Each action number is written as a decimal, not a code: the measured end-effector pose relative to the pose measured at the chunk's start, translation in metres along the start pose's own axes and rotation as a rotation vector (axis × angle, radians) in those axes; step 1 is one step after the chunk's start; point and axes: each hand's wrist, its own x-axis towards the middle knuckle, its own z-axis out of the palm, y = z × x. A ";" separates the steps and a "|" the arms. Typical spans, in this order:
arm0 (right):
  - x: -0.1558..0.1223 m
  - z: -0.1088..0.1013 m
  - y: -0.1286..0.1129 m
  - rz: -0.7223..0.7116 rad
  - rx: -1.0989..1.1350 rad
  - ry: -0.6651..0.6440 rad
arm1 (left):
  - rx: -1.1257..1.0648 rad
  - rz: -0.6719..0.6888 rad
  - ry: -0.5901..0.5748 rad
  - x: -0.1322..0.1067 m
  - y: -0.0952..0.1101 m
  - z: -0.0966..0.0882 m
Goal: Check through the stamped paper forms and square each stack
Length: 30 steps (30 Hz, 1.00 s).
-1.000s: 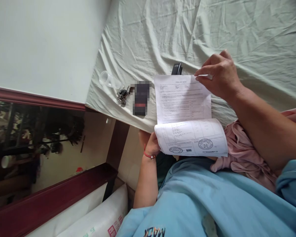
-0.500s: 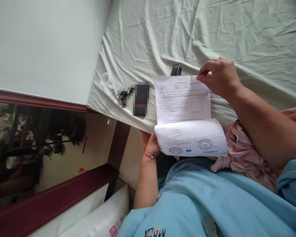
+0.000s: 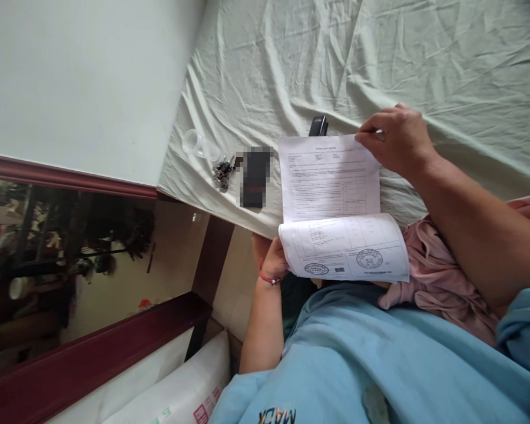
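Note:
Printed paper sheets (image 3: 329, 182) lie at the bed's edge, the near part folded up to show round stamps. My right hand (image 3: 395, 138) pinches their far right corner between thumb and fingers. At the near left edge, my left hand (image 3: 275, 259), with a red string bracelet on the wrist, grips the fold; its fingertips are hidden behind the paper. A black stapler-like object (image 3: 318, 125) pokes out just beyond the sheets' top edge. To their left lies a dark, pixelated flat object (image 3: 255, 176).
A bunch of keys (image 3: 223, 172) and a clear plastic cup (image 3: 196, 143) on its side lie on the pale green sheet (image 3: 291, 53). Pink cloth (image 3: 433, 265) is bunched by my right forearm. A dark red wooden frame (image 3: 70, 179) and a white sack (image 3: 181, 388) are at left.
Almost nothing differs. The whole view has shifted slightly, and both hands keep their hold on the paper.

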 end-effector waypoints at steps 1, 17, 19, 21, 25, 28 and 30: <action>0.000 -0.001 0.000 -0.008 0.005 0.002 | 0.005 -0.003 -0.005 0.000 0.001 0.000; -0.006 -0.012 -0.015 -0.050 0.141 -0.026 | 0.017 -0.005 0.007 0.000 0.005 0.005; -0.006 -0.010 -0.014 -0.050 0.143 -0.017 | 0.015 -0.010 0.005 0.000 0.005 0.006; -0.006 -0.009 -0.012 -0.042 0.154 -0.004 | 0.015 -0.012 0.009 0.000 0.005 0.007; -0.006 -0.011 -0.013 -0.027 0.184 -0.005 | 0.011 0.009 0.031 0.000 0.005 0.008; -0.008 -0.013 -0.016 -0.024 0.204 -0.042 | 0.010 -0.001 0.031 0.001 0.006 0.007; -0.008 -0.013 -0.017 -0.016 0.201 -0.030 | 0.012 -0.002 0.031 0.001 0.006 0.007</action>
